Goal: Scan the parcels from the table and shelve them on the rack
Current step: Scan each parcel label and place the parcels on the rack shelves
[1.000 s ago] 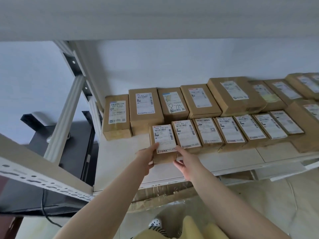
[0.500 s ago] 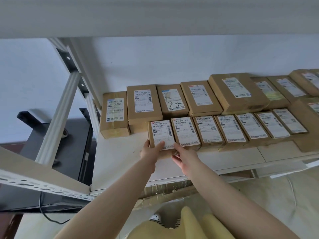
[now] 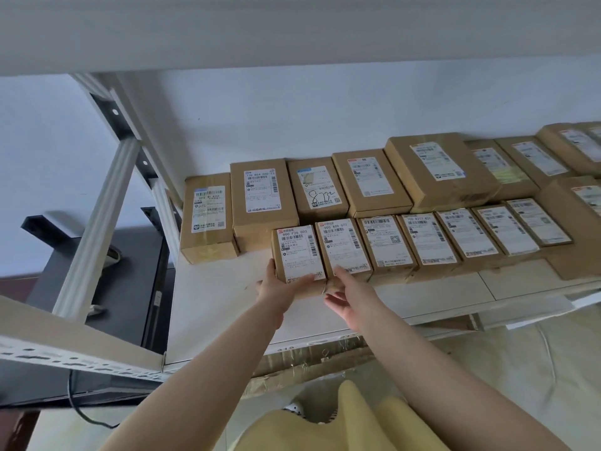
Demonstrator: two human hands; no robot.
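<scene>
A small brown parcel (image 3: 297, 252) with a white label lies on the white rack shelf (image 3: 211, 304) at the left end of the front row, tight against the neighbouring parcel (image 3: 344, 245). My left hand (image 3: 276, 288) holds its near left corner, thumb on the label and fingers along the left side. My right hand (image 3: 348, 294) is open with straight fingers, its fingertip touching the near edge where the two parcels meet.
Two rows of labelled brown parcels fill the shelf to the right, with larger boxes (image 3: 263, 200) at the back by the wall. A white rack upright (image 3: 94, 229) and a slotted beam (image 3: 81, 356) stand at the left. A black stand (image 3: 130, 271) lies beyond them. Another shelf board (image 3: 292, 30) hangs overhead.
The parcel has slid farther in along the shelf and now lines up with the front row. Both hands followed it forward.
</scene>
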